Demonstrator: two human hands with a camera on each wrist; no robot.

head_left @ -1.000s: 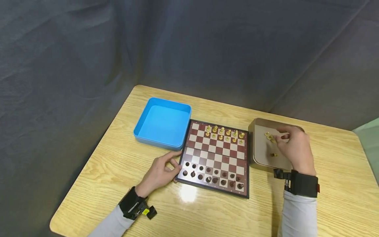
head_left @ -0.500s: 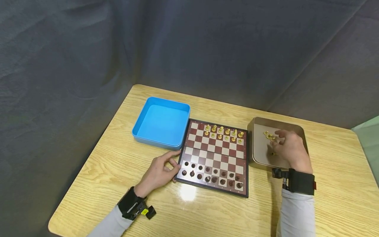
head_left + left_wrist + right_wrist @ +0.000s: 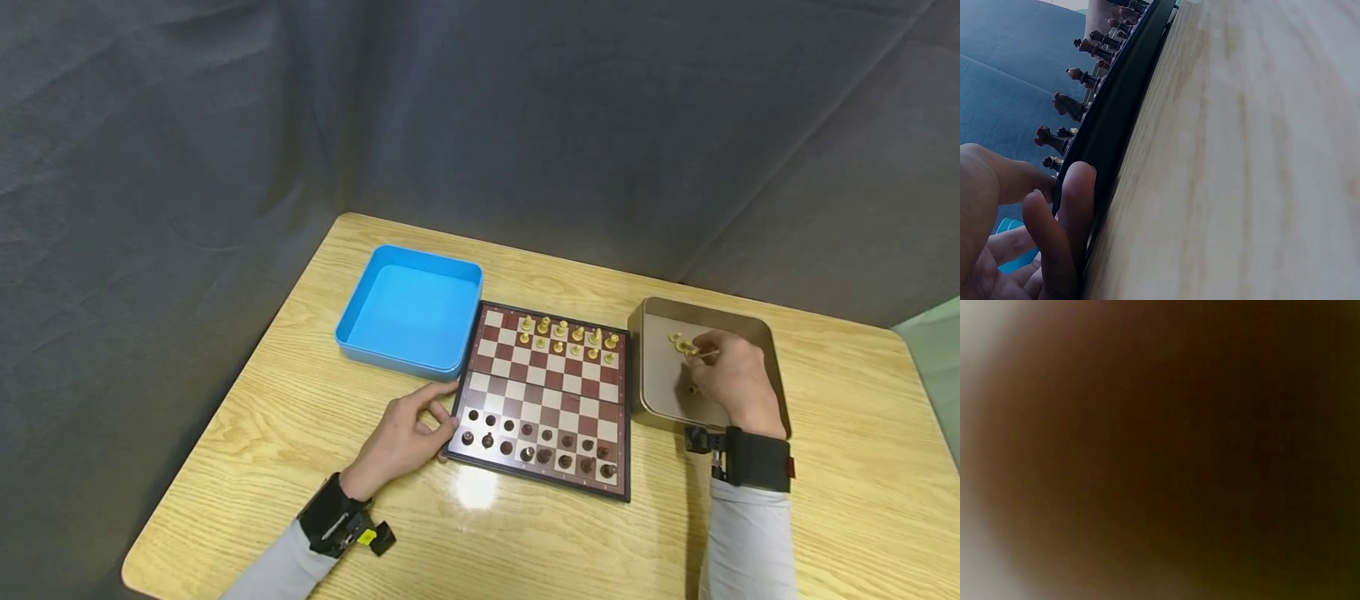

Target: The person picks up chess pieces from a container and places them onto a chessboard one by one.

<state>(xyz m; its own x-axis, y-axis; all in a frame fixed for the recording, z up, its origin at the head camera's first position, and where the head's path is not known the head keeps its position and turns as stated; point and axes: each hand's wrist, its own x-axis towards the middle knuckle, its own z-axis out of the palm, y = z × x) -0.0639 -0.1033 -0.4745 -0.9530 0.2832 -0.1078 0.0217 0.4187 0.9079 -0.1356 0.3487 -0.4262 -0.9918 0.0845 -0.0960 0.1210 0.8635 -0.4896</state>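
Note:
A folding chessboard lies on the table with dark chess pieces along its near side and yellow ones along its far side. My left hand holds the board's near left corner, fingertips against its edge; the left wrist view has these fingers at the black rim. Over the tin at the right, my right hand pinches a yellow chess piece between thumb and index finger. Other yellow pieces lie in the tin beside the fingertips. Dark blur fills the right wrist view.
A blue square box stands at the board's far left corner. The wooden table ends at a dark cloth behind it. The tin's raised wall stands close along the board's right side.
My right hand has shifted slightly left and lower over the tin, and its thumb and index finger have closed on a yellow chess piece. My left hand stays at the board's corner.

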